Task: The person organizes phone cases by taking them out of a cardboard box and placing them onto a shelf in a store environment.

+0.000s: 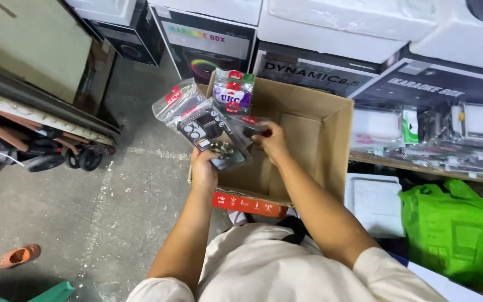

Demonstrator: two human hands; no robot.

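Left to right. Folded stroller (40, 148) is parked at the left wall on the concrete floor (107, 212), an orange sandal (19, 255) below it. None of that touches your work.

Your left hand (203, 170) is closed around the bottom edge of a fanned stack of clear-bagged phone cases (205, 126), held above the near-left corner of the open cardboard box (320, 140). The bags are glossy plastic with red header cards on top. I'd judge them light, slick, and floppy at the film, stiff only where the case sits inside. They look likely to slide over each other, so pinch across the hard case bodies, not the loose film or the headers. Thumb on the front, fingers behind, low on the stack as you have it.

A purple-and-white packet (233, 92) stands behind the fan at the box's far rim; I can't tell if it's part of your stack or leaning on the box wall.

Your right hand (272, 140) is over the box's inside, fingers curled on the right edge of the frontmost dark packet (247, 127). Grip looks like a pinch, but fingertips are partly hidden.

Box interior looks mostly bare. Right of it: a shelf of more bagged goods (420, 140), stacked boxed speakers (308, 72) behind, a green plastic bag (454, 235) low right.
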